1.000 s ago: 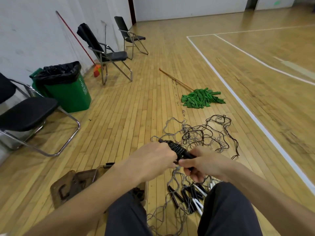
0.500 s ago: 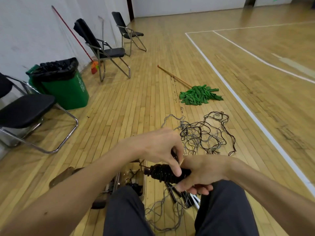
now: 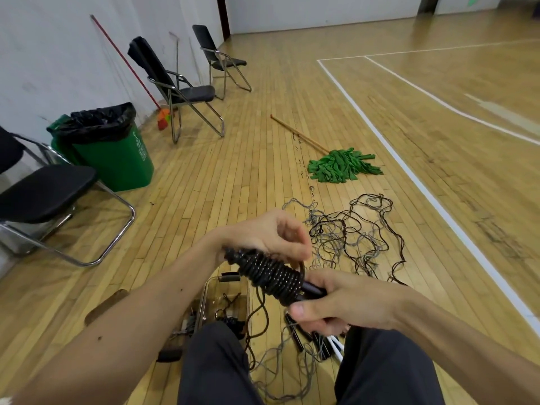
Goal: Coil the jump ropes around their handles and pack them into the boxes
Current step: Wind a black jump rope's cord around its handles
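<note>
A black jump rope bundle (image 3: 270, 274) with cord wound tightly round its handles lies across my two hands, above my knees. My right hand (image 3: 342, 302) grips the handle end at the lower right. My left hand (image 3: 274, 233) pinches the cord at the upper side of the coil. A clear plastic box (image 3: 225, 299) sits on the floor below, holding some dark cord. More black and white handles (image 3: 318, 340) lie between my knees. A tangle of loose black and grey ropes (image 3: 356, 232) spreads on the floor ahead.
A green mop (image 3: 342, 165) with a wooden stick lies beyond the ropes. A green bin (image 3: 114, 153) and folding chairs (image 3: 43, 197) stand along the left wall. A brown lid (image 3: 102, 305) lies left of the box. White court lines run on the right.
The bundle rose and tilted, its coiled end now pointing up-left. My left hand shifted from covering the handles to pinching cord over the coil. The wound section grew thicker.
</note>
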